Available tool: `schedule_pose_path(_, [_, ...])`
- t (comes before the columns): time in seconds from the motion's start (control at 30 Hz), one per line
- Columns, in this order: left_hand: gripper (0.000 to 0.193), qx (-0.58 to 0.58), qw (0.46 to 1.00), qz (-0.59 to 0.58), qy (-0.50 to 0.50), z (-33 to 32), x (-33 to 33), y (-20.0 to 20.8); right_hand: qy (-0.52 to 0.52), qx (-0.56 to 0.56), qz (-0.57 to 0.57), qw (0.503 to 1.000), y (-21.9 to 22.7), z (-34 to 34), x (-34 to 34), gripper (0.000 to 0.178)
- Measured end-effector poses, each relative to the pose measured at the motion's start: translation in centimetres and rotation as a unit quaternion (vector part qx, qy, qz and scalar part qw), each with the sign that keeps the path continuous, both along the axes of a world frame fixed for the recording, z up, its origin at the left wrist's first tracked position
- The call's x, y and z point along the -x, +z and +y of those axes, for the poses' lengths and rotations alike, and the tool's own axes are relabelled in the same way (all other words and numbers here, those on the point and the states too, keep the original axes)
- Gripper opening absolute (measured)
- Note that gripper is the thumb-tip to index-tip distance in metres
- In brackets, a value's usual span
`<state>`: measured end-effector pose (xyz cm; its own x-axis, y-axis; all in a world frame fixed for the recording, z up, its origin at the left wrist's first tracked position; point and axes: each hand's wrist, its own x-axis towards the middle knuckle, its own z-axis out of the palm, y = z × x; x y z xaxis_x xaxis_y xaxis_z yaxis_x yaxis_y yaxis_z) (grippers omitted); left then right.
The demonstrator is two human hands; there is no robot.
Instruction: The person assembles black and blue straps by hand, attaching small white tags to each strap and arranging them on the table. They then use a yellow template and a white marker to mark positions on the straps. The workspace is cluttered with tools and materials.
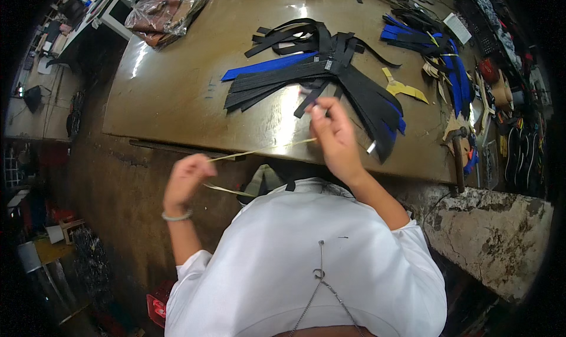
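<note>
A thin yellow strip (259, 151) is stretched between my two hands in front of the table's near edge. My left hand (190, 175), lower and blurred, is closed on it, and a loose tail hangs from that hand toward my lap. My right hand (336, 136) is closed on the strip's other end. Its thumb and fingertips are pinched over the table, close to the end of a black strap; whether they touch that strap I cannot tell. Just beyond lies a bundle of black straps (283, 81), fanned out to both sides, with some blue straps (265, 66) among them.
The brown table (171, 101) also carries a yellow Y-shaped piece (404, 91), a blue and black strap bundle (448, 54) and a plastic-wrapped brown item (168, 16). A hammer (458, 160) lies at the right edge, near a worn concrete block (495, 237).
</note>
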<state>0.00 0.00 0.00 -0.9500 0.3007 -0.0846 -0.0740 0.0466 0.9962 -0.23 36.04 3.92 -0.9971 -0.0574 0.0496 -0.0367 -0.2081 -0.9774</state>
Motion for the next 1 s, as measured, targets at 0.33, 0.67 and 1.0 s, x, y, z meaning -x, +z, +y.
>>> schedule_pose_path(0.33, [0.027, 0.307, 0.938, 0.057, 0.153, -5.5, 3.4, -2.5, 0.257, -0.23, 0.19, 0.919, -7.6, -5.2, -2.3, 0.022])
schedule_pose_path(0.67, [0.02, 0.355, 0.843, 0.262, 0.308, -4.5, 2.8, -6.9, 0.237, -0.231, -0.011, 0.944, -15.5, -6.7, -2.7, 0.049])
schedule_pose_path(1.0, [0.019, 0.383, 0.816, 0.279, 0.33, -5.1, 3.4, -7.0, 0.238, -0.196, -0.14, 0.941, -20.5, -7.4, -1.3, 0.042])
